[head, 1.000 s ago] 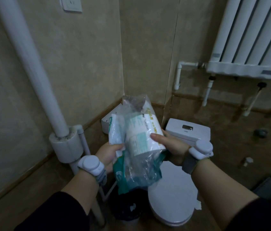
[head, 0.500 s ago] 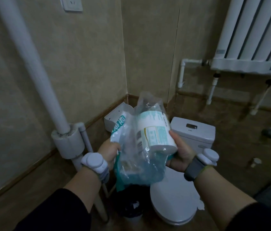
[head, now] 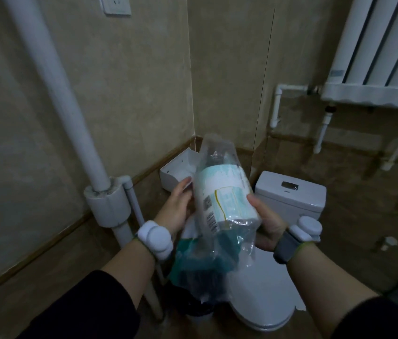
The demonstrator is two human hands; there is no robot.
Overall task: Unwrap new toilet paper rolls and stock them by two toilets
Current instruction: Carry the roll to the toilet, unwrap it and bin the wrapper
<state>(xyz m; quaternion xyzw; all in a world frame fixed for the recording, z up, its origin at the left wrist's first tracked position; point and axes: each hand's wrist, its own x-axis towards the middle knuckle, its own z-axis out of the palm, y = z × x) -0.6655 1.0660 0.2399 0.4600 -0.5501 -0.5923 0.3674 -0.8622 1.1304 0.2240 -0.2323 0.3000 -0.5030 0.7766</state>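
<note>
Loosely, both hands [head: 177,211] [head: 267,223] hold a crinkled clear plastic-wrapped roll [head: 222,194].

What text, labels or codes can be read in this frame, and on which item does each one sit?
No text is sharp enough to quote.
Wrapped toilet paper roll: a square code patch, a strip of barcode-like lines and teal label panels, all too blurred to read.
Toilet tank: a small dark mark beside the flush button, too small to read.
Radiator: a grey tag, illegible.
Wall socket: no lettering visible.
</note>
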